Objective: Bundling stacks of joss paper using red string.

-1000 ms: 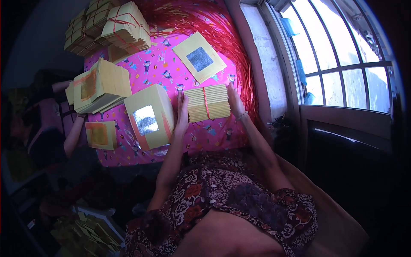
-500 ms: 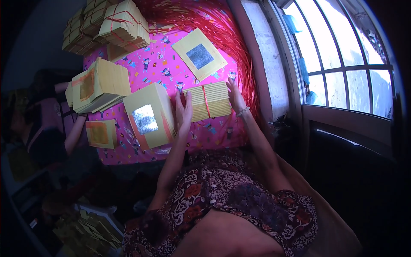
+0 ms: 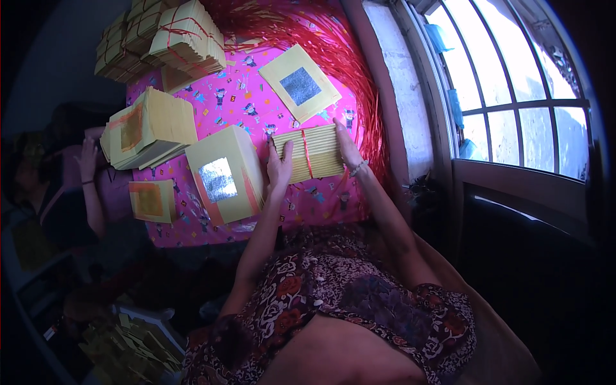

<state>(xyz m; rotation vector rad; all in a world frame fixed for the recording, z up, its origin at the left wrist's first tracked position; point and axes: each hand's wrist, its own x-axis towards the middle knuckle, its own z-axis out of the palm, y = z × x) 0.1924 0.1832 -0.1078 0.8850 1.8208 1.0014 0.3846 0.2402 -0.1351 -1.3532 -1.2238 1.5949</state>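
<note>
A bundle of yellow joss paper (image 3: pixel 317 157) lies edge-up on the pink patterned cloth, with a red plastic strip (image 3: pixel 307 153) around its middle. My left hand (image 3: pixel 280 165) presses against its left end, thumb on the upper side. Against the right end lies my right hand (image 3: pixel 348 149), fingers stretched along it; a bracelet is on that wrist. Between them, both palms clasp the bundle. Just left of my left hand stands a loose stack of joss paper (image 3: pixel 244 173) with a silver foil square on its front. Farther back lies a flat piece (image 3: pixel 292 67) with a dark foil square.
Tied paper bundles (image 3: pixel 186 38) are piled at the far left, with another stack (image 3: pixel 154 125) nearer. Red strips (image 3: pixel 369 109) trail along the table's far and right edges. A co-worker's hand (image 3: pixel 86 160) is raised at the left. A barred window (image 3: pixel 513 96) stands at right.
Both my hands have closed in from beside the bundle to press on its ends. The co-worker's hand has lifted away from the table edge.
</note>
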